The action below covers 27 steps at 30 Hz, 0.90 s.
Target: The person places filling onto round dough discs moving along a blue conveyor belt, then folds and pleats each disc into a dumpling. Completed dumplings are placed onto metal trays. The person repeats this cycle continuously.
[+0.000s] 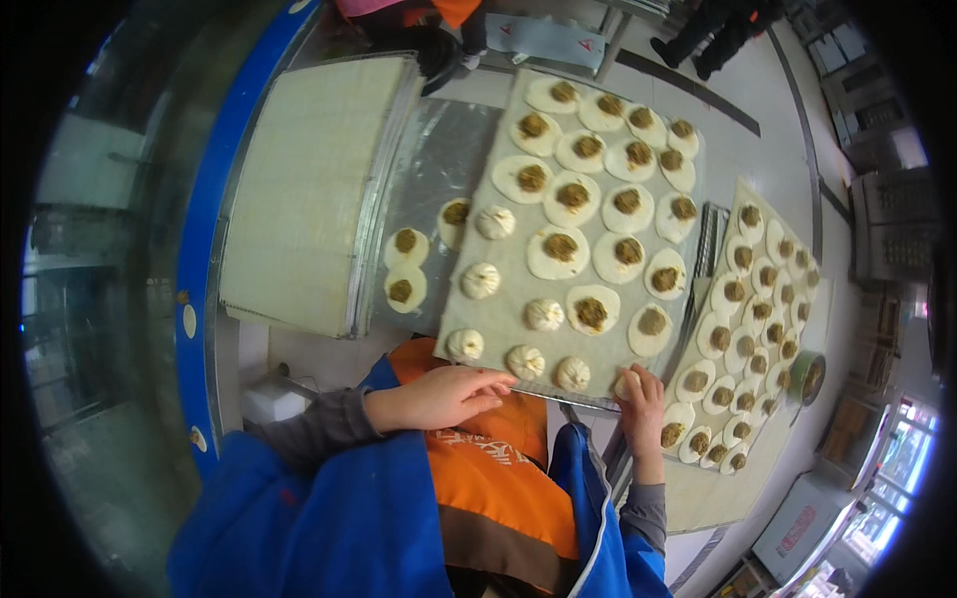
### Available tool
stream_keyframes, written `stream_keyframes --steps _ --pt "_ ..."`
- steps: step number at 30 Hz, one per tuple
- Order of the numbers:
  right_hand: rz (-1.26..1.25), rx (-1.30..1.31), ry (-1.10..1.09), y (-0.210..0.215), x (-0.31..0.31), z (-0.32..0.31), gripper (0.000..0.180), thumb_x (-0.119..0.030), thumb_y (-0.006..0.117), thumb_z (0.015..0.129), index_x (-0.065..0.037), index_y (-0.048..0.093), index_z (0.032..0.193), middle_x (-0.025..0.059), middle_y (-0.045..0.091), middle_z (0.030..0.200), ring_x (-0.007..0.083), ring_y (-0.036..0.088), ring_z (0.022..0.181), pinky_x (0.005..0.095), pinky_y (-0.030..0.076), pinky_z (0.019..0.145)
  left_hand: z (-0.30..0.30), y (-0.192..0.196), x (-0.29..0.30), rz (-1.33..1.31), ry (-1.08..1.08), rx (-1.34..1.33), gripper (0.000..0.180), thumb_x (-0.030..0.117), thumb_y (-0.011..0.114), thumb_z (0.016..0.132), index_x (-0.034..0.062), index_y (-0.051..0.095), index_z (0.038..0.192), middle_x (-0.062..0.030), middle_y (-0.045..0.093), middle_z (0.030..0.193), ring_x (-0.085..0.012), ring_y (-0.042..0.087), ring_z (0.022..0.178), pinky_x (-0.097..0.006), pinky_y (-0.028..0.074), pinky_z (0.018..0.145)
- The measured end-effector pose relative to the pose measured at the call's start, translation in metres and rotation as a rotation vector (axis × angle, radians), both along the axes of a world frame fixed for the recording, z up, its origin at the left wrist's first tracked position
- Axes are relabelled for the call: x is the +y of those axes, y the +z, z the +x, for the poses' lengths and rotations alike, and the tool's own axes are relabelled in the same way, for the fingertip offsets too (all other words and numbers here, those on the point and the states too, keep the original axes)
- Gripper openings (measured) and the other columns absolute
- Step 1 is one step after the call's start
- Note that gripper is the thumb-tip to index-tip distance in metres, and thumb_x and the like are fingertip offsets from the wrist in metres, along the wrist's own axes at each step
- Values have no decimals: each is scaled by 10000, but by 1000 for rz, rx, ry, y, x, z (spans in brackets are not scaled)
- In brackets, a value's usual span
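A tray lined with a pale sheet (pixel 478 329) lies in front of me. It bears flat dough rounds with brown filling (pixel 558 249) and several pleated buns (pixel 525 361) along its near and left sides. My right hand (pixel 643 409) is at the tray's near right corner, its fingers closed round a small white bun (pixel 627 385), partly hidden by them. My left hand (pixel 444 397) is at the near edge, below the closed buns. Its fingers stretch to the right and nothing shows in them.
Left of the tray is a metal surface (pixel 439 149) with a few filled dough rounds (pixel 406 242). Beyond it stands a stack of lined trays (pixel 309 189) beside a blue edge (pixel 224 149). At right are another tray of filled rounds (pixel 743 329) and a bowl of filling (pixel 807 379). Other people stand at the far side.
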State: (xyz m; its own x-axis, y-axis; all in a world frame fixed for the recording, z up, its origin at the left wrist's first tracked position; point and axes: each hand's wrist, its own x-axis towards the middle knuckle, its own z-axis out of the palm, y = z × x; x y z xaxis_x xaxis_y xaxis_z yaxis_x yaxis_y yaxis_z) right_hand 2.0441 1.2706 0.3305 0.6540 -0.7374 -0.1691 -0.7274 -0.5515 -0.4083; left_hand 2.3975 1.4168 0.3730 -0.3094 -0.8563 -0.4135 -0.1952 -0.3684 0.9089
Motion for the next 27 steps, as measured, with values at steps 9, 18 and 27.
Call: stream_keyframes --steps 9,18,27 --pt "-175 243 -165 20 14 59 629 -34 756 716 -122 585 1315 116 573 1301 357 522 1184 444 455 989 117 -54 8 -30 312 40 272 84 545 998 -8 560 1253 -117 698 1100 -171 667 1006 -294 530 852" --pt "-137 167 -314 -60 -46 121 498 -246 672 898 11 542 1304 235 598 1262 398 554 1173 453 450 1001 55 -73 -67 -108 70 121 258 211 576 994 33 608 1179 -136 697 990 -226 678 850 -337 533 754" --pt "-236 -150 -174 -80 -58 138 389 -175 856 633 -49 587 883 144 576 848 350 561 831 442 464 740 40 -89 -58 -203 -71 4 287 247 530 1010 60 598 1217 -158 703 1035 -284 687 910 -388 520 795"
